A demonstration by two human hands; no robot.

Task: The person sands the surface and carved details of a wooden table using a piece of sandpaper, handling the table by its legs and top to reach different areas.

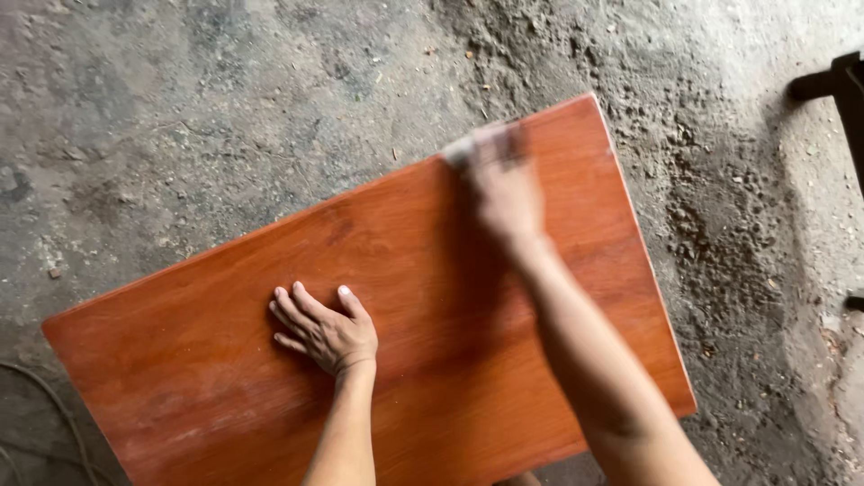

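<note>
A reddish-orange wooden panel (pixel 225 360) lies flat and tilted across the view, above a dusty concrete floor. My left hand (pixel 322 329) rests palm down on the panel's middle, fingers spread, holding nothing. My right hand (pixel 504 184) is blurred by motion near the panel's far edge. It presses a small greyish pad, possibly sandpaper (pixel 461 151), against the wood. A pale dusty haze covers the panel's near left part.
Rough concrete floor (pixel 225 108) with grit and crumbs surrounds the panel. A dark frame part (pixel 841 90) juts in at the upper right edge. A thin cable (pixel 49 405) curves along the floor at the lower left.
</note>
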